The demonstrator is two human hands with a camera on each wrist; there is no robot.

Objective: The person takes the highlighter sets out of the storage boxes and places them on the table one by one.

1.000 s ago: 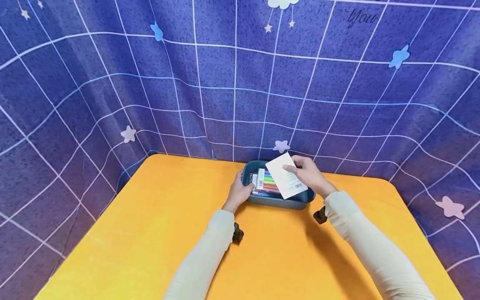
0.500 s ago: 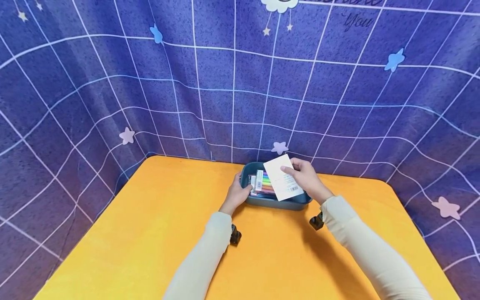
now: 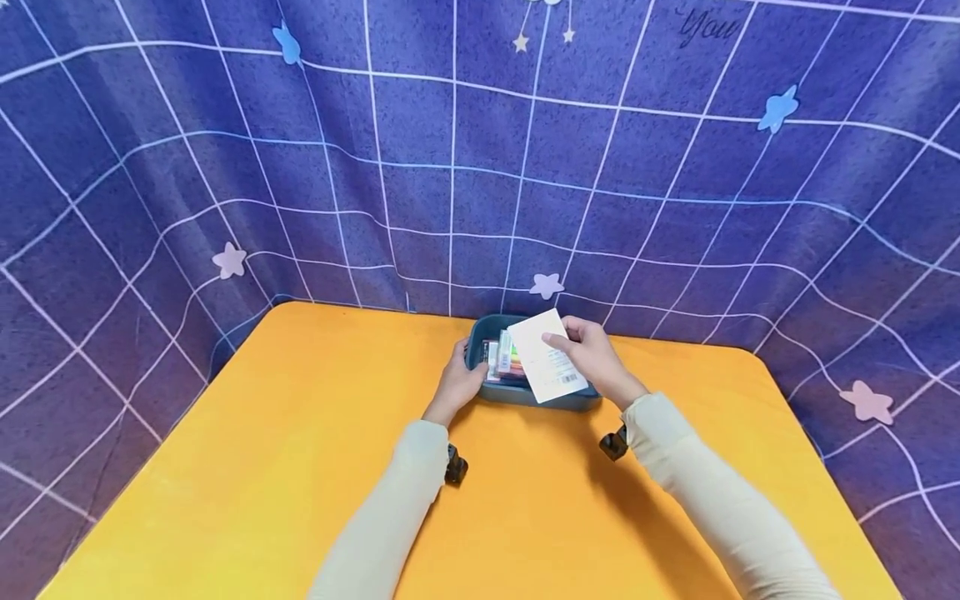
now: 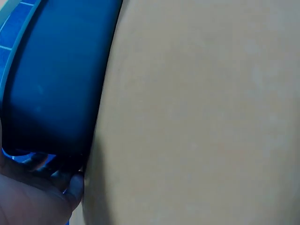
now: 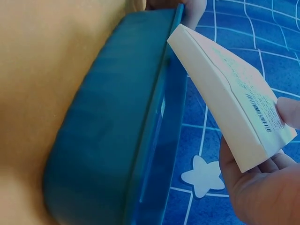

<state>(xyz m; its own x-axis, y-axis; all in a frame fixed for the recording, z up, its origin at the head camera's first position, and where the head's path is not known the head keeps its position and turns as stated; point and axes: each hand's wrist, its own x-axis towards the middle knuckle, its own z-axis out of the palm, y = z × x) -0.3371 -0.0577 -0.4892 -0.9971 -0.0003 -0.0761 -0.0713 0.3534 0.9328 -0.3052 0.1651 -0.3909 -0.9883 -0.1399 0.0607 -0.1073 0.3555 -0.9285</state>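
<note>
A dark teal tray (image 3: 517, 395) (image 5: 112, 136) (image 4: 51, 84) sits at the far middle of the orange table (image 3: 300, 467). Inside it lies a pack of coloured pens (image 3: 506, 360). My left hand (image 3: 459, 382) grips the tray's left end; only part of that hand (image 4: 33, 197) shows in the left wrist view. My right hand (image 3: 592, 354) (image 5: 262, 187) holds a white box (image 3: 545, 364) (image 5: 234, 98) with a barcode, tilted over the tray's right half, its lower corner near the rim.
A blue curtain (image 3: 480, 167) with a white grid and stars surrounds the table on three sides, close behind the tray. Bare orange tabletop stretches in front of the tray and to both sides.
The white box has lowered a little toward the tray and covers more of the pens. The left hand stays on the tray's end. The head view has shifted slightly.
</note>
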